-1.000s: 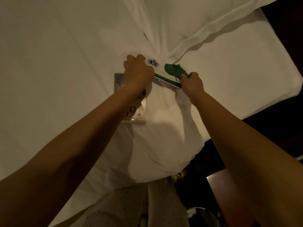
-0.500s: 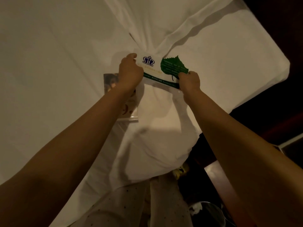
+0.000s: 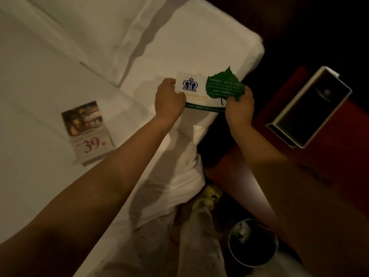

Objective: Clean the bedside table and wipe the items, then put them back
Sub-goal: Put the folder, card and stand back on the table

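— What do we hold?
— Our left hand (image 3: 169, 100) pinches the crown-logo card (image 3: 192, 87) by its left end; our right hand (image 3: 239, 109) pinches the other end, together with the green leaf card (image 3: 224, 84).
— And the bedside table (image 3: 343, 150)?
— Just right of our right hand, bearing a dark box (image 3: 313, 108).

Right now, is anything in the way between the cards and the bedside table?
Nothing visible does. The white card and leaf card are held at the bed's edge, next to the table. A dark box sits farther back on it.
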Motion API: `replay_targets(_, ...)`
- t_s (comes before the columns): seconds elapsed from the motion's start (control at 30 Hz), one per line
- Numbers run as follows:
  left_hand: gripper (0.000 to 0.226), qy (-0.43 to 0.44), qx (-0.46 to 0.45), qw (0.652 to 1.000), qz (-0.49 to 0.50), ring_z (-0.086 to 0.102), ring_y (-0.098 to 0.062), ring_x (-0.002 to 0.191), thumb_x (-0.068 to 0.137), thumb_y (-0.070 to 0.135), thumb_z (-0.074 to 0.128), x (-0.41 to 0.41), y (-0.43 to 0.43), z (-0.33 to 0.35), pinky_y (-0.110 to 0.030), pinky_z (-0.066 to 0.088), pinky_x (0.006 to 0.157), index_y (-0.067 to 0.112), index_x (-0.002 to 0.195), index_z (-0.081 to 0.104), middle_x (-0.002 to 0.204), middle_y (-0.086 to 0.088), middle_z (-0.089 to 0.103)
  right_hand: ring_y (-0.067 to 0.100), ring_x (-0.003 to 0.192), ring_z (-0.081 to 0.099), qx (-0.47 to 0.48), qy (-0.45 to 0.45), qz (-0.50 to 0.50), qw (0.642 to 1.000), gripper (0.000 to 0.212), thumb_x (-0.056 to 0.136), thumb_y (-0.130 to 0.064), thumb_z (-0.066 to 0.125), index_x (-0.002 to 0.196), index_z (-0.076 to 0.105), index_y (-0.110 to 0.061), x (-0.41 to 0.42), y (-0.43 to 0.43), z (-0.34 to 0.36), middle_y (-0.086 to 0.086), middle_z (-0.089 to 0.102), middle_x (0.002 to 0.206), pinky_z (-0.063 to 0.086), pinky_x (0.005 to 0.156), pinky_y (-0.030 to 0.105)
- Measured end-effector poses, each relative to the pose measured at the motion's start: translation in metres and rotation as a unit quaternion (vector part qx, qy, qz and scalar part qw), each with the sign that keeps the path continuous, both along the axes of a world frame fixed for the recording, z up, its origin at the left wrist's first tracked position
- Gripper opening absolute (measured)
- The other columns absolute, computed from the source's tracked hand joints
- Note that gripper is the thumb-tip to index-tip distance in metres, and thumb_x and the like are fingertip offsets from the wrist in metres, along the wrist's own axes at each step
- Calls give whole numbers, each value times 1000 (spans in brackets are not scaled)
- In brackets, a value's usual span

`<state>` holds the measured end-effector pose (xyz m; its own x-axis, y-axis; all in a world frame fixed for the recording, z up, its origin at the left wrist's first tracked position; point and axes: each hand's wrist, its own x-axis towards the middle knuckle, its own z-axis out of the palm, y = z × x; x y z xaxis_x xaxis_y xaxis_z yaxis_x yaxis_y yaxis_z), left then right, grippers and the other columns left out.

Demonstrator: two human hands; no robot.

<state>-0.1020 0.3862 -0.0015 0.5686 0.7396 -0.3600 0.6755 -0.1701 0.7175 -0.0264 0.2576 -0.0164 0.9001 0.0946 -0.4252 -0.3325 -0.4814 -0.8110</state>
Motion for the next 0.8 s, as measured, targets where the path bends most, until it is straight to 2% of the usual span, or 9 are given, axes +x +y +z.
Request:
replay_targets(0.07, 33, -10, -12, 1000, -17, 58, -18, 99, 85, 4, 49, 15, -33, 2, -18, 39, 68, 5, 117, 51, 115, -6, 61, 26, 121, 48, -14, -38, -23, 999, 49, 92, -2, 41, 141, 34, -4, 6, -33, 1, 17, 45, 135, 36, 95, 19)
replay_targets(0.17, 32, -26, -17, 998, -58, 53, -14, 89, 85, 3, 48, 36, -85, 5, -16, 37, 65, 4, 117, 49, 105, 0, 58, 29, 126, 45, -18, -63, -78, 995, 53, 92, 0, 40, 144, 28, -3, 15, -83, 4, 19, 40, 140, 34, 100, 22)
replay_targets(0.23, 31, -32, -22, 996, -86, 54, -14, 89, 87, 4, 46, 49, -120, 8, -20, 40, 69, 5, 118, 49, 111, -4, 61, 30, 123, 48, -34, -76, -123, 989, 56, 93, 0, 39, 146, 24, -6, 19, -116, 7, 17, 37, 141, 37, 97, 24)
replay_targets(0.3, 32, -43, -25, 992, -113, 55, -14, 93, 89, 5, 44, 63, -156, 11, -19, 42, 69, 6, 121, 49, 116, -6, 62, 31, 117, 51, -31, -97, -161, 982, 57, 92, 0, 39, 147, 23, -7, 23, -151, 9, 16, 38, 138, 40, 93, 25)
replay_targets(0.37, 33, -55, -23, 988, -141, 56, -14, 97, 91, 6, 42, 76, -192, 13, -17, 41, 70, 6, 122, 49, 120, -8, 62, 29, 117, 51, -27, -118, -197, 973, 57, 92, 2, 40, 146, 25, -6, 27, -186, 9, 16, 40, 136, 36, 85, 13)
replay_targets(0.57, 37, -65, -29, 968, -242, 59, -26, 112, 91, 9, 45, 107, -301, 9, -36, 52, 91, 9, 128, 49, 124, -11, 61, 28, 122, 47, -31, -110, -286, 951, 60, 92, 4, 40, 148, 18, -3, 41, -294, 0, 19, 35, 142, 28, 82, 4)
replay_targets(0.63, 39, -69, -26, 958, -276, 59, -28, 113, 92, 10, 47, 116, -337, 4, -34, 51, 92, 9, 131, 46, 125, -13, 60, 22, 116, 48, -28, -96, -312, 945, 63, 91, 4, 40, 148, 15, -4, 46, -327, -5, 19, 32, 145, 27, 77, 3)
replay_targets(0.73, 40, -69, -23, 942, -329, 58, -27, 114, 90, 10, 49, 133, -382, -6, -25, 45, 84, 10, 130, 45, 127, -12, 59, 21, 111, 51, -12, -86, -340, 936, 64, 90, 4, 42, 148, 17, -5, 55, -373, -13, 18, 34, 144, 35, 80, 7)
replay_targets(0.8, 41, -62, -29, 933, -352, 58, -27, 114, 89, 9, 50, 147, -408, -14, -26, 46, 82, 9, 130, 44, 128, -12, 58, 26, 117, 53, 9, -85, -354, 931, 62, 88, 6, 43, 146, 22, -3, 63, -401, -19, 18, 39, 141, 45, 98, 25)
